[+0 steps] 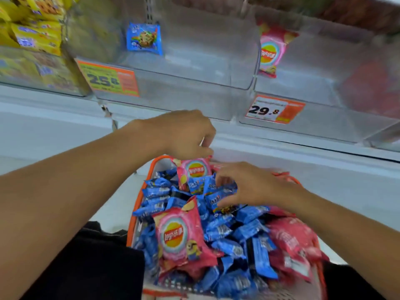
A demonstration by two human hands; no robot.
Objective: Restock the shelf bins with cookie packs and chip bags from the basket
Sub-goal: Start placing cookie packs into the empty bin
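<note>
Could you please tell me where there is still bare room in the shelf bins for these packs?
The middle bin holds one blue cookie pack; its floor ahead is bare. The right bin holds one pink chip bag, rest looks bare. The left bin of yellow packs and the basket are crowded.
</note>
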